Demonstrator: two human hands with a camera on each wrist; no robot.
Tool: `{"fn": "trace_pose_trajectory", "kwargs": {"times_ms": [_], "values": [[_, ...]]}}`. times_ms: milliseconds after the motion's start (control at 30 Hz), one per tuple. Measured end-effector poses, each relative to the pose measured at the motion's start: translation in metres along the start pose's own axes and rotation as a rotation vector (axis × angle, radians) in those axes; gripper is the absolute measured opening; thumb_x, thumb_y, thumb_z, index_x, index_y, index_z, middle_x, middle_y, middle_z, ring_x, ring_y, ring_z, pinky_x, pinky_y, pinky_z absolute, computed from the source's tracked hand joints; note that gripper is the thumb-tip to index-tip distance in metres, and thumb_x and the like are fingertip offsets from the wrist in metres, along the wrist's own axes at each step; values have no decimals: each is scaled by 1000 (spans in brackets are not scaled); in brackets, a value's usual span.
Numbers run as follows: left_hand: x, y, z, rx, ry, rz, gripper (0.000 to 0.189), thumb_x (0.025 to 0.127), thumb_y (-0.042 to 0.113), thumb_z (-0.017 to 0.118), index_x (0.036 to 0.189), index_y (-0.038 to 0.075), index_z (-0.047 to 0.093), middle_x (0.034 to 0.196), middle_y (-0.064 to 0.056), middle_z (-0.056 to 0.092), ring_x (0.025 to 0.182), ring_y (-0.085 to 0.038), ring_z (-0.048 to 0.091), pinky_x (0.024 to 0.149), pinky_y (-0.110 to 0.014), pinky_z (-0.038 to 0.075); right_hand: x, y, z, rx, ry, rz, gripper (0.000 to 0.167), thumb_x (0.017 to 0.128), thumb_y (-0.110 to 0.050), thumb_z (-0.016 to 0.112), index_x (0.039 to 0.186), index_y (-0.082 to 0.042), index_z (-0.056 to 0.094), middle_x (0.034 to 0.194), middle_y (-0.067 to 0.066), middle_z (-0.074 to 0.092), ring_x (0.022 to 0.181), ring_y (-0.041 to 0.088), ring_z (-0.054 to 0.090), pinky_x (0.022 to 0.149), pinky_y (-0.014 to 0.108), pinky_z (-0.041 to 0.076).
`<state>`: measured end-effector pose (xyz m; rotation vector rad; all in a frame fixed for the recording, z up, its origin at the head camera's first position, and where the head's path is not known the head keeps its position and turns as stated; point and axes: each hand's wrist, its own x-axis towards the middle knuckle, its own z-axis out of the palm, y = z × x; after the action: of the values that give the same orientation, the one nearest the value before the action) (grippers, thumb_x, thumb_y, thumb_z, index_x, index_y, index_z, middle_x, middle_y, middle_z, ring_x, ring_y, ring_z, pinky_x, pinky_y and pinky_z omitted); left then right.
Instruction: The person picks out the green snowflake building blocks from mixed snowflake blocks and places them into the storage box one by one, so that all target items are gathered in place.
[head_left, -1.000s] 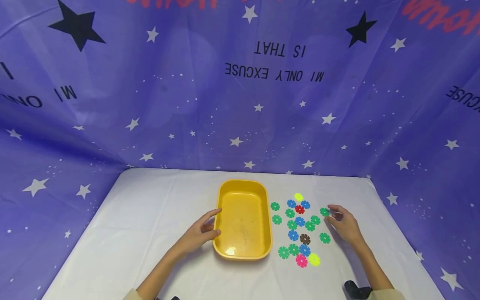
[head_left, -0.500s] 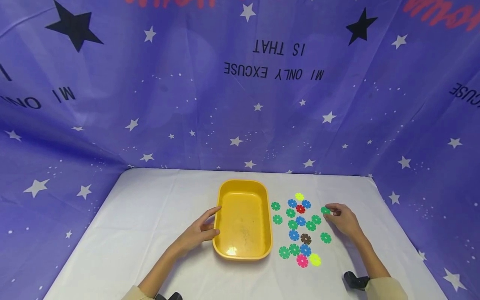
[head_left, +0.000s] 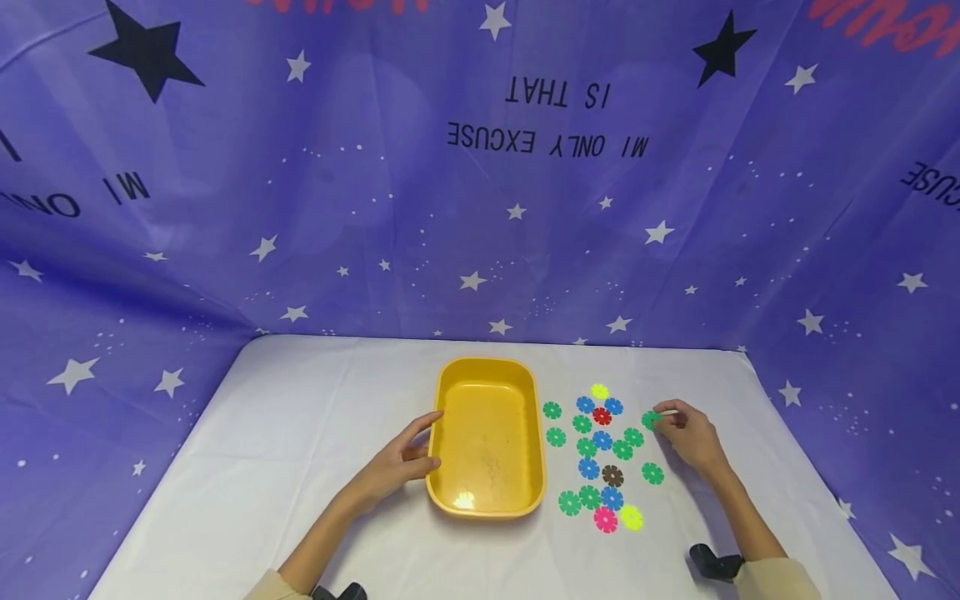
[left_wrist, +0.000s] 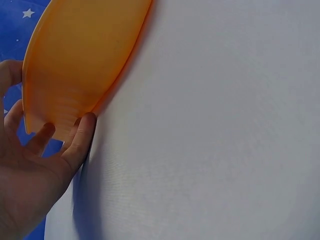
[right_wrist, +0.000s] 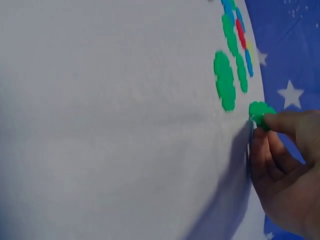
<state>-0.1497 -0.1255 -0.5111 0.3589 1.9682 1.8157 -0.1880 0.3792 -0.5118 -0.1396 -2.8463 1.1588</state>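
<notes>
"About the tub (head_left: 487, 467): standing where, and with what inside?"

"On the white table (head_left: 300, 433), near the middle, open side up. Showing a lightly scuffed yellow floor inside, with a spot of glare at the near end."

"Held at all?"

"Yes, by the left hand (head_left: 386, 475): grasping the left wall, with thumb and fingertip at the rim."

"And in the right hand (head_left: 693, 437)?"

"A green disc (right_wrist: 257, 110), pinched between thumb and finger. Outside the tub, well to its right; hard to tell whether touching the table."

"And between tub and right hand?"

"Mostly loose green discs (head_left: 570, 503) and blue discs (head_left: 588, 469), lying on the table. Also a red disc (head_left: 602, 416) among blue ones, a brown disc (head_left: 612, 476) just beside another, yellow discs (head_left: 632, 517) at the far and near ends, and a pink disc (head_left: 606, 520) next to the near yellow one."
</notes>
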Motion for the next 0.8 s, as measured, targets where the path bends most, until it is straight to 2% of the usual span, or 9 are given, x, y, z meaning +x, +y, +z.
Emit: {"fn": "trace_pose_trajectory", "kwargs": {"times_ms": [100,233,333,467,633,800], "values": [[0,1,1,1,0,2,76,93,16,67,158,16,28,162,-23,16,124,-34,54,95,-40,51,-5,-14,2,42,12,-43,24,96,-8,63,118,0,67,95,13,70,80,21,65,62,24,51],[0,1,1,-1,6,3,75,93,14,67,158,16,28,162,-23,15,125,-35,54,95,-40,51,-14,-43,11,156,-24,-127,24,97,-7,63,118,3,67,97,16,70,86,28,68,72,26,56],[-1,2,1,-2,9,7,75,93,14,67,158,16,29,163,-22,15,126,-36,53,95,-41,51,-23,-70,20,292,-94,-167,24,97,-5,63,118,6,66,100,22,68,89,35,68,78,35,58],[-2,3,2,-1,8,10,76,93,15,67,158,17,29,163,-22,15,126,-36,53,95,-41,51,-36,-105,37,422,-199,-175,25,96,-5,64,118,7,65,102,25,67,91,37,68,82,44,57],[-2,2,2,8,10,-2,76,93,17,67,158,17,28,163,-20,16,128,-36,51,96,-41,51,-48,-140,59,487,-317,-204,25,96,-5,65,117,8,63,102,23,67,91,40,67,82,44,57],[-1,2,2,17,17,-6,76,93,19,67,158,17,29,163,-17,17,129,-35,51,96,-40,50,-58,-167,81,515,-395,-189,24,95,-7,67,115,5,65,99,14,69,91,42,67,80,40,58]]}}
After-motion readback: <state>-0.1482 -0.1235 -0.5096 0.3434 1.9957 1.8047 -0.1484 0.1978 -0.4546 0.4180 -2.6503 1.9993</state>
